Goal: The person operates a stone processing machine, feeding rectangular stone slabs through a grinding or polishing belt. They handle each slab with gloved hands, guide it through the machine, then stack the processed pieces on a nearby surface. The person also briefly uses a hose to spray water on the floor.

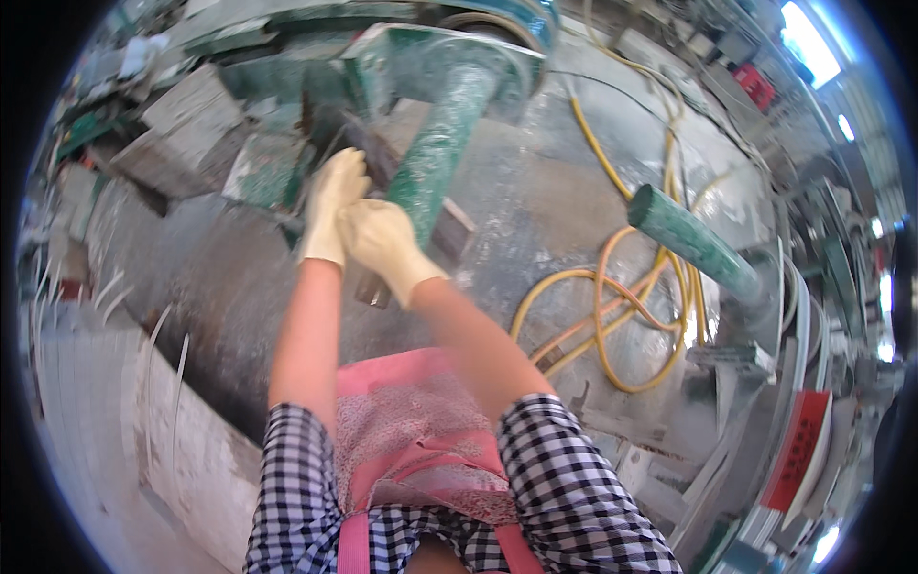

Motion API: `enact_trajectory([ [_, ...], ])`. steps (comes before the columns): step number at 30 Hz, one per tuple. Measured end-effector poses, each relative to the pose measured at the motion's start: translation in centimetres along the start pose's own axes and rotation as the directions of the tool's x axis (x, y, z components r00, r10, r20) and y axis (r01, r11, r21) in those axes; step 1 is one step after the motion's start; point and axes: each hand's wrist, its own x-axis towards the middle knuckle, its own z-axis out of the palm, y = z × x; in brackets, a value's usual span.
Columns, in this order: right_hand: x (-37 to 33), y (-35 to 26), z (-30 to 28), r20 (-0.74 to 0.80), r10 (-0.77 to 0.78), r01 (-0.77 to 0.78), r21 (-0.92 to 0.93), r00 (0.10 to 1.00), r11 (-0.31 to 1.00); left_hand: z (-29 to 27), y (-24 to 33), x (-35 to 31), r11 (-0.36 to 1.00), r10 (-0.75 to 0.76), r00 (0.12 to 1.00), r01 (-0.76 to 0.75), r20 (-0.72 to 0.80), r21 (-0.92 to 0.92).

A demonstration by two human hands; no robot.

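Both hands wear cream work gloves and meet in front of me, left of the green pipe. My left hand (pixel 335 196) points up and away, its fingers loosely bent and seemingly holding nothing. Against its palm side presses my right hand (pixel 382 239), closed, its fingertips hidden where the gloves meet; I cannot make out what they pinch. Just right of the hands, a thick green pipe (pixel 440 143) slopes from a green flanged frame (pixel 368 57) toward me. Beneath it lies a flat board or bar (pixel 454 230), partly covered by the pipe and my right hand.
Yellow hoses (pixel 602 316) lie coiled on the wet grey floor (pixel 564 191) at right, beside a second green pipe (pixel 698 244). Stone or concrete blocks (pixel 191 124) are piled at far left. A pale slab (pixel 182 430) stands at near left. A blue drum-like part (pixel 526 19) sits at the back.
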Motion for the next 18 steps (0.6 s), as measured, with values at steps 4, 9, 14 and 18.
enact_trajectory([
  [4, -0.1, 0.0, 0.5, -0.220, -0.001, 0.029, 0.126, 0.976, 0.992, 0.1, 5.5, -2.0, 0.229, 0.268, 0.963, -0.102, 0.038, 0.968],
  [9, -1.1, 1.5, 1.6, -0.051, -0.146, 0.139, -0.132, 0.988, 0.982, 10.6, 11.7, -8.6, -0.524, -0.042, 0.887, -0.411, 0.459, 0.746],
  [14, -3.1, 4.7, 2.6, 0.278, -0.100, 0.229, -0.482, 0.955, 0.846, 17.6, 10.0, -11.3, -0.248, -0.164, 0.899, -0.437, 0.407, 0.865],
  [18, -4.1, 6.8, 3.1, 0.308, -0.063, 0.252, -0.626, 0.949, 0.738, 18.1, 6.8, -11.5, -0.139, -0.122, 0.863, -0.504, 0.490, 0.853],
])
